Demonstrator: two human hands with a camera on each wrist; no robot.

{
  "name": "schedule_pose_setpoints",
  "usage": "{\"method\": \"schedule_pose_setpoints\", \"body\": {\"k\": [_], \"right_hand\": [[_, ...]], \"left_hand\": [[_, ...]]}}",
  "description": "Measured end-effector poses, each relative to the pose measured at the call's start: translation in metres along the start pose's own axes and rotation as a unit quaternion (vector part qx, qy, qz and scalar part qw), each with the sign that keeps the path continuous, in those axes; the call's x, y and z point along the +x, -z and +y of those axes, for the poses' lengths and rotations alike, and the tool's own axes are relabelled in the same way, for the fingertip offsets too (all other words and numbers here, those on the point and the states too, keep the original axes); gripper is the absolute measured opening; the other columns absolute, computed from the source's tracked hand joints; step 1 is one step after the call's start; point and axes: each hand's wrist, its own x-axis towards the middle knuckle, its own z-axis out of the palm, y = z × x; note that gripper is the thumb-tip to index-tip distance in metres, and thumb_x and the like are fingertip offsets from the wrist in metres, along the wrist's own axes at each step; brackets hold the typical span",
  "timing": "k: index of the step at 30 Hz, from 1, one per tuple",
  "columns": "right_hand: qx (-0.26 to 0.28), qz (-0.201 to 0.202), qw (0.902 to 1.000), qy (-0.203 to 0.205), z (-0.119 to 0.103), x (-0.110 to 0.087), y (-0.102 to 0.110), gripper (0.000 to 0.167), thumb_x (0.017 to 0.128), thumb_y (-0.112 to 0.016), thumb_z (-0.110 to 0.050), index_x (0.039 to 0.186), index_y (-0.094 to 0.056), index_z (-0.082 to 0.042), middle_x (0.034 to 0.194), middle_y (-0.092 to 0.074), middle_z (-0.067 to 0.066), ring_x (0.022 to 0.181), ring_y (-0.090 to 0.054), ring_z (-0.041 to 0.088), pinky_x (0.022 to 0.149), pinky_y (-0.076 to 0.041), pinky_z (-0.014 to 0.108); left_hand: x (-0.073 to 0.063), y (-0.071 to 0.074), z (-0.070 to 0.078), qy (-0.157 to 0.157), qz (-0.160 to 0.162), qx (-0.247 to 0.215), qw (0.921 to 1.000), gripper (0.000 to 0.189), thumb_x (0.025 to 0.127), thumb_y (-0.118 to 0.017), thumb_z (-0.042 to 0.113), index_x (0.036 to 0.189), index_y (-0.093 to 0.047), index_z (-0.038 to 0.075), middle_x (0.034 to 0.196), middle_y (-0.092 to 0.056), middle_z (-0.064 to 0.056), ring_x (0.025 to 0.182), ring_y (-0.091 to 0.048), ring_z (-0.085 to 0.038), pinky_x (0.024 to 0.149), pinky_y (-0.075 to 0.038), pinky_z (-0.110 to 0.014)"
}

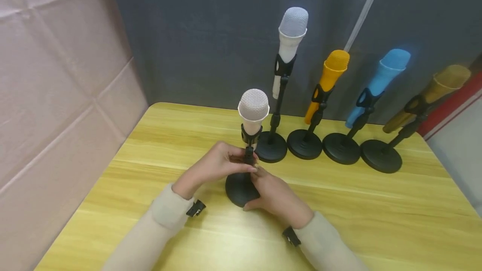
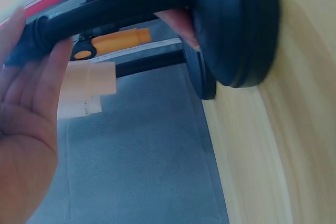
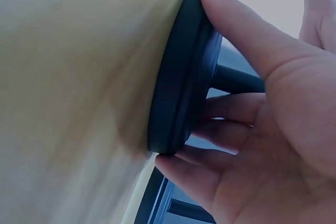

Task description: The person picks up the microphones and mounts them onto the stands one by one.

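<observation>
A pale pinkish microphone [image 1: 254, 106] sits in the clip of a black desk stand, in front of the other stands. My left hand [image 1: 215, 166] holds the stand's pole [image 2: 121, 4] just below the clip, fingers and thumb around it. With my right hand [image 1: 278, 198] I grip the round black base [image 3: 181, 77], thumb on its near edge and fingers at the far side. The right hand hides part of the base in the head view. Whether the base touches the table, I cannot tell.
Behind stand several more microphones on black stands: white [image 1: 289, 47], orange [image 1: 329, 78], blue [image 1: 382, 80] and gold [image 1: 438, 89]. They line the back of the wood-grain table [image 1: 150, 154]. A dark grey backdrop [image 1: 203, 45] rises behind, and a pale cloth [image 1: 64, 78] hangs at left.
</observation>
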Motion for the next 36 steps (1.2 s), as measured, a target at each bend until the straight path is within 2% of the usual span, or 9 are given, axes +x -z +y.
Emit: {"method": "schedule_pose_setpoints", "body": {"k": [3, 8, 13, 16, 19, 21, 26, 31, 36], "right_hand": [[-0.002, -0.002, 1.0, 0.002, 0.002, 0.005, 0.0, 0.098, 0.074, -0.089, -0.041, 0.151, -0.043, -0.001, 0.158, -0.042, 0.019, 0.141, -0.05, 0.032, 0.11, -0.048, 0.047], [0.012, -0.008, 0.9999, -0.008, 0.004, 0.013, 0.0, 0.096, 0.075, -0.089, -0.042, 0.152, -0.045, -0.006, 0.159, -0.042, 0.016, 0.145, -0.044, 0.036, 0.112, -0.045, 0.05], [0.003, -0.004, 0.9998, -0.017, 0.006, 0.021, -0.001, 0.092, 0.077, -0.086, -0.044, 0.15, -0.048, -0.005, 0.158, -0.043, 0.017, 0.147, -0.041, 0.038, 0.113, -0.044, 0.051], [-0.011, -0.001, 0.9998, -0.013, 0.006, 0.024, -0.001, 0.089, 0.077, -0.086, -0.043, 0.149, -0.049, -0.003, 0.157, -0.045, 0.017, 0.147, -0.042, 0.037, 0.113, -0.044, 0.051], [-0.021, 0.01, 0.9997, -0.008, 0.006, 0.027, 0.0, 0.085, 0.077, -0.086, -0.042, 0.145, -0.053, -0.004, 0.155, -0.048, 0.016, 0.145, -0.045, 0.035, 0.112, -0.046, 0.049], [-0.027, 0.021, 0.9994, 0.0, 0.005, 0.028, 0.001, 0.083, 0.075, -0.088, -0.043, 0.143, -0.057, -0.005, 0.152, -0.052, 0.015, 0.141, -0.05, 0.033, 0.11, -0.048, 0.047], [-0.036, 0.03, 0.9985, 0.029, 0.003, 0.029, 0.005, 0.081, 0.073, -0.089, -0.041, 0.139, -0.06, -0.005, 0.148, -0.057, 0.015, 0.132, -0.059, 0.031, 0.106, -0.051, 0.046], [-0.037, 0.005, 0.9986, 0.039, 0.006, 0.029, 0.009, 0.081, 0.077, -0.086, -0.04, 0.143, -0.056, -0.005, 0.152, -0.051, 0.016, 0.137, -0.055, 0.032, 0.109, -0.048, 0.046], [-0.032, -0.002, 0.9988, 0.038, 0.006, 0.031, 0.009, 0.079, 0.079, -0.085, -0.038, 0.144, -0.055, -0.003, 0.153, -0.049, 0.019, 0.141, -0.05, 0.035, 0.111, -0.046, 0.047]], "left_hand": [[-0.001, -0.001, -0.001, 0.017, 0.022, 0.008, 0.9996, 0.023, 0.089, -0.079, 0.02, 0.108, -0.077, 0.007, 0.104, -0.079, -0.007, 0.096, -0.076, -0.011, 0.084, -0.06, -0.023], [-0.007, -0.002, -0.005, 0.021, 0.036, 0.138, 0.9895, 0.025, 0.09, -0.078, 0.028, 0.109, -0.077, 0.011, 0.102, -0.079, -0.001, 0.096, -0.075, -0.013, 0.088, -0.06, -0.032], [-0.017, -0.002, -0.016, 0.07, -0.029, 0.216, 0.9734, 0.032, 0.09, -0.079, 0.026, 0.116, -0.074, 0.009, 0.108, -0.078, -0.003, 0.096, -0.073, -0.015, 0.085, -0.059, -0.035], [-0.022, -0.005, -0.021, 0.106, -0.08, 0.244, 0.9606, 0.045, 0.088, -0.08, 0.024, 0.127, -0.069, 0.004, 0.129, -0.07, -0.012, 0.11, -0.071, -0.023, 0.093, -0.057, -0.038], [-0.025, -0.01, -0.022, 0.124, -0.098, 0.264, 0.9515, 0.056, 0.087, -0.081, 0.023, 0.136, -0.062, 0.001, 0.148, -0.056, -0.018, 0.127, -0.063, -0.032, 0.105, -0.052, -0.042], [-0.026, -0.014, -0.023, 0.12, -0.091, 0.281, 0.948, 0.061, 0.086, -0.082, 0.024, 0.138, -0.06, 0.0, 0.151, -0.051, -0.02, 0.129, -0.061, -0.035, 0.106, -0.051, -0.044], [-0.027, -0.027, -0.023, 0.099, -0.061, 0.315, 0.9418, 0.066, 0.082, -0.086, 0.025, 0.136, -0.06, -0.002, 0.146, -0.054, -0.022, 0.117, -0.067, -0.035, 0.098, -0.056, -0.044], [-0.026, -0.036, -0.022, 0.115, -0.035, 0.324, 0.9384, 0.067, 0.079, -0.088, 0.024, 0.134, -0.06, -0.001, 0.143, -0.055, -0.023, 0.11, -0.069, -0.034, 0.091, -0.058, -0.045], [-0.024, -0.037, -0.023, 0.124, -0.024, 0.337, 0.9332, 0.071, 0.078, -0.089, 0.025, 0.136, -0.059, -0.002, 0.147, -0.052, -0.026, 0.117, -0.067, -0.038, 0.094, -0.057, -0.047]]}}
